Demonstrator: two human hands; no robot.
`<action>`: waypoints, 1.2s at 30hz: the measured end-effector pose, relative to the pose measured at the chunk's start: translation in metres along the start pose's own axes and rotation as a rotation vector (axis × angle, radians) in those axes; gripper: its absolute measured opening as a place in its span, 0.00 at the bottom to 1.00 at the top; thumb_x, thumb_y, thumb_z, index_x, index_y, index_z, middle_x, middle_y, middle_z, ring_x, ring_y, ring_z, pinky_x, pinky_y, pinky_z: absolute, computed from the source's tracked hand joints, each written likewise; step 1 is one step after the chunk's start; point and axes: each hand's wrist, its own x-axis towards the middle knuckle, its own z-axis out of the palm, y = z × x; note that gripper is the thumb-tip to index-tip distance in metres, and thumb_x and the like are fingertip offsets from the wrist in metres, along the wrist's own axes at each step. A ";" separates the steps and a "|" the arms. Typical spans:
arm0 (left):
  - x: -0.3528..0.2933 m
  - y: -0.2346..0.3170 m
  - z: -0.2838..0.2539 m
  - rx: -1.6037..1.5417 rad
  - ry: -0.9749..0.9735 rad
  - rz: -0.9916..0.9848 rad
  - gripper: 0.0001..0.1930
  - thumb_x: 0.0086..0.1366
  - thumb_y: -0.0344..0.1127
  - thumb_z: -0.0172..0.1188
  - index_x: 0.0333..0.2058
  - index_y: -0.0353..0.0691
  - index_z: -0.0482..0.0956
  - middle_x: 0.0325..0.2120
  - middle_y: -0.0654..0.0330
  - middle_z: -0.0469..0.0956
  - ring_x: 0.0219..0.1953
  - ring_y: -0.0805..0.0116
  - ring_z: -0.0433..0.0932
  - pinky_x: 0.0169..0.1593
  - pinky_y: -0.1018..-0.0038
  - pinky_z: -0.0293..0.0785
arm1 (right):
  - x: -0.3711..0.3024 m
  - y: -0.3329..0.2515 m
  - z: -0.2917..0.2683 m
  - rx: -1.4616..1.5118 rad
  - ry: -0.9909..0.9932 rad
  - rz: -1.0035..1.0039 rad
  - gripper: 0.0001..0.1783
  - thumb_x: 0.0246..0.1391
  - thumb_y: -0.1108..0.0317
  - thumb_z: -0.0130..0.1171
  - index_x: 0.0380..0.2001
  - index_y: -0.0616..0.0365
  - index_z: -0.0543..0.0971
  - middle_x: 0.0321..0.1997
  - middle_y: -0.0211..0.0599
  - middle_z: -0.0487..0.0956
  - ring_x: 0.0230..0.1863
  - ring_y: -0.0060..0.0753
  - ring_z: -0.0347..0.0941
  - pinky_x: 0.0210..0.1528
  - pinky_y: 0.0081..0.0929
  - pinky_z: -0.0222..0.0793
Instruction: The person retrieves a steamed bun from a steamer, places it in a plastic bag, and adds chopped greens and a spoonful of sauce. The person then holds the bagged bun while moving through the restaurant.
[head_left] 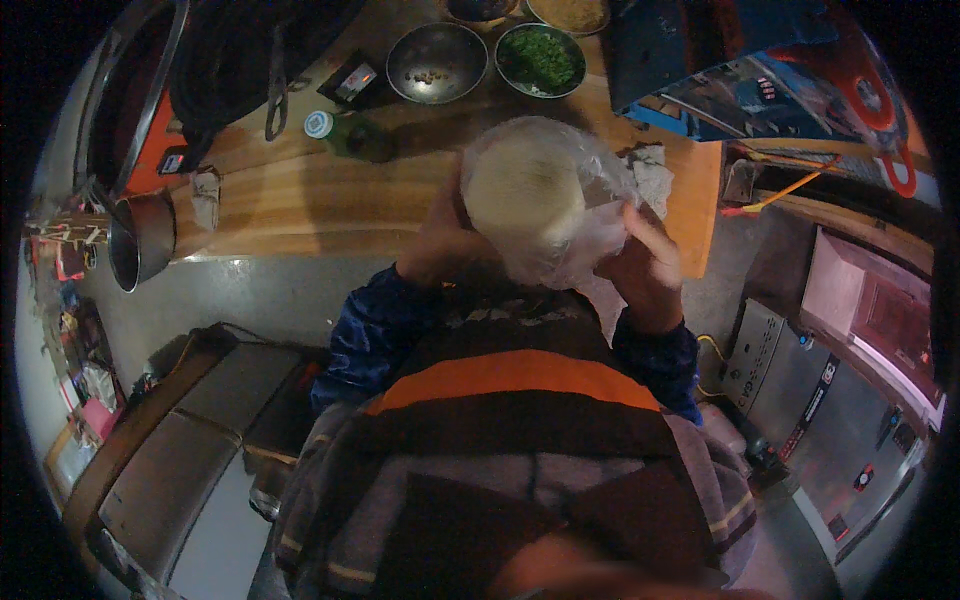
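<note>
A person standing at a wooden table (330, 200) lifts a clear plastic bag (560, 200) holding a pale, round lump, probably dough, over the table's near edge. The left hand (440, 240) cups the bag's left side and the right hand (645, 265) grasps its right side, so both hands are closed on it. Judged from this view, the bag looks still wrapped around the lump, with unwrapping yet to come. The bundle's long axis seems to run from lower right to upper left, rounded end aimed away from the body. Beyond it on the table stand a bowl of chopped greens (541, 58) and 1 steel bowl (436, 62).
</note>
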 end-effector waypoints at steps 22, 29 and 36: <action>0.018 -0.068 -0.040 0.379 0.046 0.081 0.46 0.48 0.26 0.69 0.64 0.41 0.51 0.63 0.58 0.56 0.64 0.65 0.57 0.65 0.66 0.54 | 0.075 0.088 -0.087 -0.527 -0.097 -0.106 0.41 0.40 0.69 0.69 0.58 0.59 0.62 0.58 0.37 0.66 0.58 0.31 0.62 0.58 0.28 0.63; 0.042 -0.112 -0.106 0.560 0.050 -0.043 0.44 0.50 0.28 0.69 0.63 0.38 0.53 0.60 0.54 0.61 0.61 0.63 0.61 0.63 0.67 0.57 | 0.114 0.140 -0.104 -0.735 0.092 -0.334 0.38 0.41 0.75 0.66 0.57 0.58 0.63 0.59 0.37 0.66 0.58 0.32 0.62 0.59 0.26 0.61; 0.036 -0.121 -0.119 0.534 0.236 -0.042 0.43 0.50 0.26 0.67 0.63 0.39 0.52 0.54 0.53 0.67 0.54 0.61 0.68 0.58 0.68 0.65 | 0.083 0.142 -0.125 -1.100 0.332 -0.193 0.25 0.46 0.73 0.62 0.50 0.59 0.70 0.48 0.41 0.74 0.49 0.36 0.70 0.50 0.31 0.67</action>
